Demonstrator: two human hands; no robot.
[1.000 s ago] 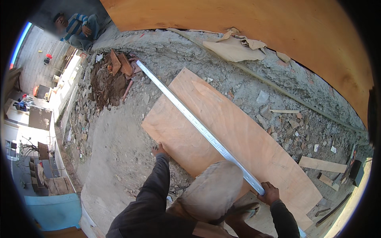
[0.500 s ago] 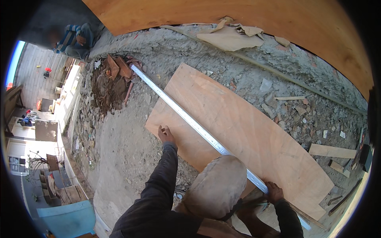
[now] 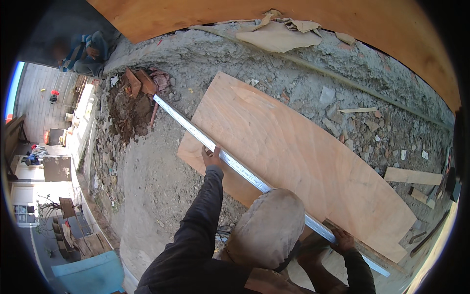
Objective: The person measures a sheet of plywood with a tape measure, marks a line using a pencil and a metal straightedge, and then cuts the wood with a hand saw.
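Observation:
A long silver metal strip (image 3: 245, 172), straight and marked along its face, lies diagonally across a light brown plywood sheet (image 3: 293, 139). My left hand (image 3: 211, 158) has its fingers closed over the strip's edge, near the sheet's left side. Farther down the strip, my right hand (image 3: 343, 242) grips it close to its near end. Beyond my right hand, the tip of the strip juts past the sheet. My bent knee (image 3: 269, 225) covers a middle stretch of the strip and part of the sheet's near edge.
Rubble and reddish broken pieces (image 3: 140, 82) lie beyond the strip's far end. Offcuts of wood (image 3: 412, 175) rest at the right. A large brown panel (image 3: 342, 14) spans the far side above torn brown paper (image 3: 279, 36). A person (image 3: 88, 54) sits at the far left.
My left hand has moved from the bare plywood onto the metal strip and closed on it. The strip has shifted toward me, with my right hand still on it.

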